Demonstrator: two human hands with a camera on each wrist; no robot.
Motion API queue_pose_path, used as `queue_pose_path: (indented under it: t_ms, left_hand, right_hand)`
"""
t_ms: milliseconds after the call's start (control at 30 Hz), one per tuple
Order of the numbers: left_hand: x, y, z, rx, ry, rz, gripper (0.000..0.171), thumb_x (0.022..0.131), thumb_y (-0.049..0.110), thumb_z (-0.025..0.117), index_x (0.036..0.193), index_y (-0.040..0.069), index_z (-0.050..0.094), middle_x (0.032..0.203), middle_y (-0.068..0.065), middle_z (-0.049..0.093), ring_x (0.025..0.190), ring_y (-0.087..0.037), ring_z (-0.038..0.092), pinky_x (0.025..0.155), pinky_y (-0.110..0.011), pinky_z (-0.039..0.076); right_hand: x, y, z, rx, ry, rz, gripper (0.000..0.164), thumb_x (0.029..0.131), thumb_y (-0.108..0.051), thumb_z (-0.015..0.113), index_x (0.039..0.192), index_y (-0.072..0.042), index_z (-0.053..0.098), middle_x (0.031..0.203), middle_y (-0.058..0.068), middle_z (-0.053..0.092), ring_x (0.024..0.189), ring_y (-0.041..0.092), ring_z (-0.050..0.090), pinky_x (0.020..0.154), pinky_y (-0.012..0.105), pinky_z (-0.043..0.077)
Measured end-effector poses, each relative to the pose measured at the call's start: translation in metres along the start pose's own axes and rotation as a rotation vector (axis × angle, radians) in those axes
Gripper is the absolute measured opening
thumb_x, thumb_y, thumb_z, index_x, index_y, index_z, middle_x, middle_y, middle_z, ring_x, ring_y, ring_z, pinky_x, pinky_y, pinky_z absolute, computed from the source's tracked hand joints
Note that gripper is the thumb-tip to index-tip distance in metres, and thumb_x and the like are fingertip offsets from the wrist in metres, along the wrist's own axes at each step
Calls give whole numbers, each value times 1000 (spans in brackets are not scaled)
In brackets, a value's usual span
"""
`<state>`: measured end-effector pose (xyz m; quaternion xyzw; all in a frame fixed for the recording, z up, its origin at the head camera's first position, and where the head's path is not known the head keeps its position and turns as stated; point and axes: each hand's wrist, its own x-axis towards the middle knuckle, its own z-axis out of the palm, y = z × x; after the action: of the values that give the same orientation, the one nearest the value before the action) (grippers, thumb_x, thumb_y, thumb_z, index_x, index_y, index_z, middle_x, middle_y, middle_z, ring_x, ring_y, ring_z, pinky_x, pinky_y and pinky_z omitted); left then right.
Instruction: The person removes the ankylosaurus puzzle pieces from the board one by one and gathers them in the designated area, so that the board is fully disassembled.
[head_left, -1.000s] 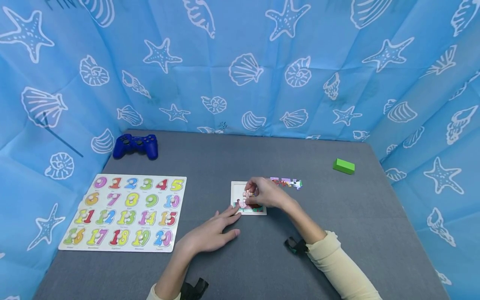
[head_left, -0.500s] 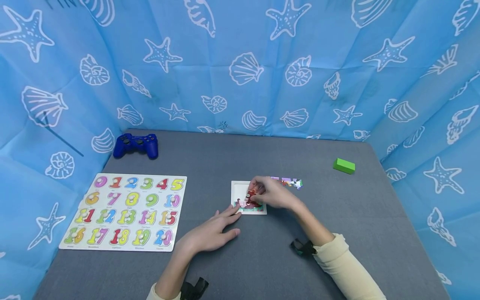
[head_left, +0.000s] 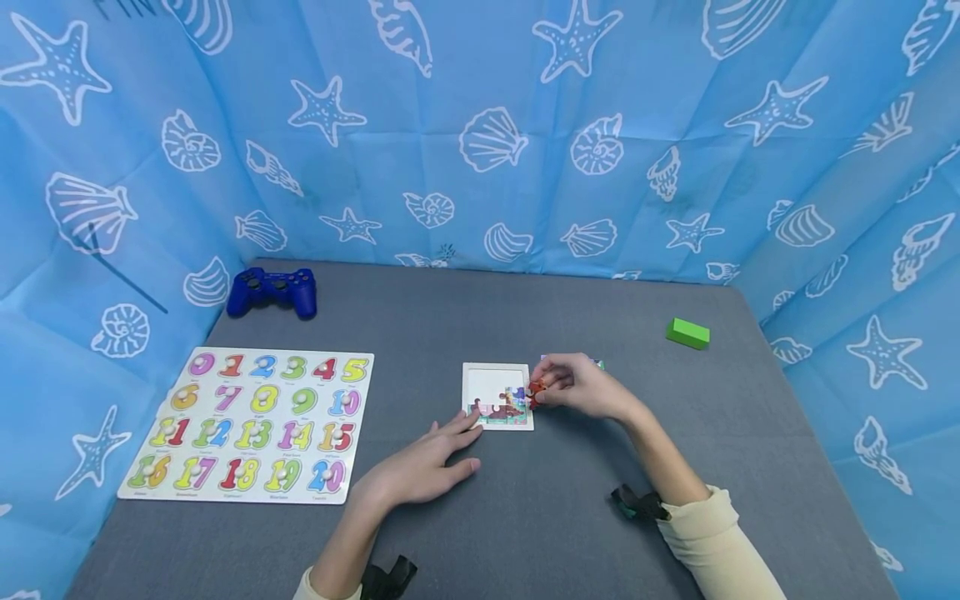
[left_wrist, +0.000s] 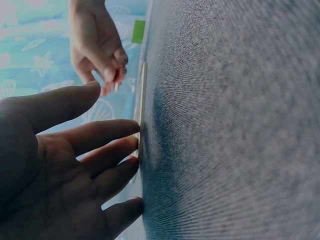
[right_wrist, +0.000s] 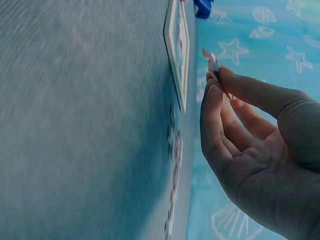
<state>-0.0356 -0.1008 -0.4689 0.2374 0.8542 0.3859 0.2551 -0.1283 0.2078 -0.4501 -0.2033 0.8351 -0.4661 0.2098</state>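
Observation:
My right hand (head_left: pixel 588 387) pinches a small reddish jigsaw piece (head_left: pixel 536 393) between thumb and fingertips, at the right edge of a small white puzzle tray (head_left: pixel 486 367). In the right wrist view this piece (right_wrist: pixel 213 65) stands on edge, raised off the table. Joined pieces (head_left: pixel 498 410) fill the tray's lower part and reach higher at its right side; bare white backing shows above them. My left hand (head_left: pixel 423 467) rests with straight fingers, its fingertips at the tray's lower left corner. Loose jigsaw pieces (right_wrist: pixel 172 175) lie on the table beyond the tray, mostly hidden behind my right hand in the head view.
A white number board (head_left: pixel 247 408) with knobbed numerals lies at the left. Behind it sits a blue game controller (head_left: pixel 272 292), and a green block (head_left: pixel 687 332) is at the far right. Blue shell-patterned curtains (head_left: pixel 487 192) enclose the grey table (head_left: pixel 570 517).
My right hand has moved from above the tray to its right edge, still pinching a jigsaw piece. Earlier its pale wooden side showed, then its reddish one. The left hand has stayed put.

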Motion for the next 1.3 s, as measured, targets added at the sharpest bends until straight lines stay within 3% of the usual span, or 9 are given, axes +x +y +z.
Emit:
queue_pose_path:
  t_ms: [267,633,800,967,1300]
  left_hand:
    - [-2,1,-1,-10,1,7,60,113,31,58,164,2,45,183,-7,23,172,-31,17,139,-63,12]
    - [-2,0,0,-1,4,2,61,112,32,59,164,4,45,182,-5,25,172,-29,18,139,-61,13]
    - [-2,0,-1,-4,3,2,61,113,32,59,164,3,45,183,-5,24,172,-29,17,139,-61,13]
    - [-3,0,0,-4,2,6,60,113,32,58,164,3,45,183,-6,24,172,-29,17,139,-61,13]
    - [-2,-1,-1,3,-1,13,61,113,33,59,164,3,45,182,-5,24,172,-30,17,139,-62,13]
  right_hand:
    - [-16,14,-22,-6,55,33,21,98,0,75,119,5,72,105,22,76,86,13,71,77,32,67]
    - [-23,30,-43,-149,83,81,25,100,-3,74,124,2,77,101,17,76,81,12,63,69,22,54]
    - [-20,38,-41,-195,67,93,23,101,-1,71,123,2,77,97,13,75,79,11,60,68,21,51]
    - [-18,38,-35,-280,121,97,16,100,-4,73,115,-2,80,93,8,73,78,14,57,65,22,46]
    - [-17,31,-25,-365,203,96,7,98,-7,78,104,-5,81,95,10,78,79,15,62,65,22,49]
